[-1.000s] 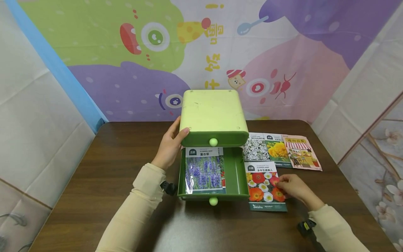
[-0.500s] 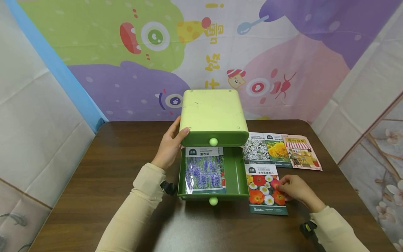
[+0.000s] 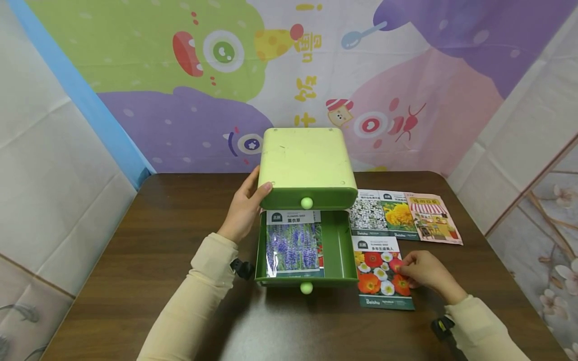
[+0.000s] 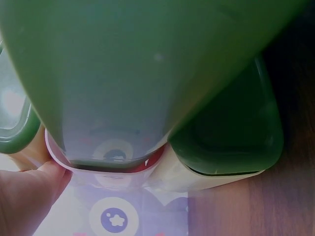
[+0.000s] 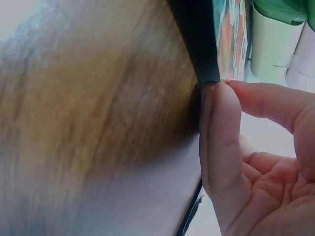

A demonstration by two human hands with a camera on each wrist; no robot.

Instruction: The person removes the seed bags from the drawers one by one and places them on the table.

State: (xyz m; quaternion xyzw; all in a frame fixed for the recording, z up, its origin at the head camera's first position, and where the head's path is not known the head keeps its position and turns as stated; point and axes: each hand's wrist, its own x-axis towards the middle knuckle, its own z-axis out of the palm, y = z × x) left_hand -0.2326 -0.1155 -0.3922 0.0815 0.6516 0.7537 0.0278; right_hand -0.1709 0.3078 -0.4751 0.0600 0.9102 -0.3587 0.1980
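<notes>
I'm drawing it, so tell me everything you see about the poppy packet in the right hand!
The poppy seed packet is thin, flat and rectangular, like paper or plastic. Its picture shows red, orange, yellow and white poppies. A white top band has a dark badge and writing; a dark green bottom strip says Beishu. It faces up, right of the open green drawer, with the right hand pinching its right edge. I can't tell whether it touches the table.
</notes>
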